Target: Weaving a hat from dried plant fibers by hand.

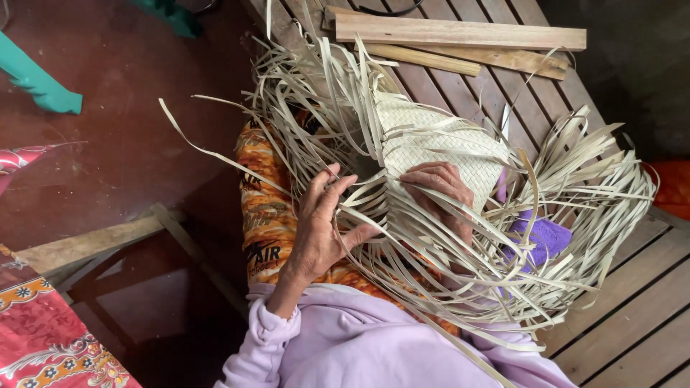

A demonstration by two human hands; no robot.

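A half-woven piece of pale palm-leaf strips (438, 147) lies on my lap, its finished dome-shaped weave facing away and many loose strip ends (575, 194) fanning out all around. My left hand (323, 226) pinches a few loose strips at the weave's near left edge, fingers curled up. My right hand (442, 190) rests flat on the woven part, fingers pressing down among the strips, and is partly covered by them. I wear lilac sleeves and an orange patterned cloth (262, 215) over my legs.
I sit on a slatted wooden bench (632, 309). Wooden laths (460, 32) lie at its far end. A purple cloth (543, 237) shows under the strips. Dark red floor at left holds a wooden stool frame (136, 237), green plastic legs (39, 82), and red floral fabric (43, 338).
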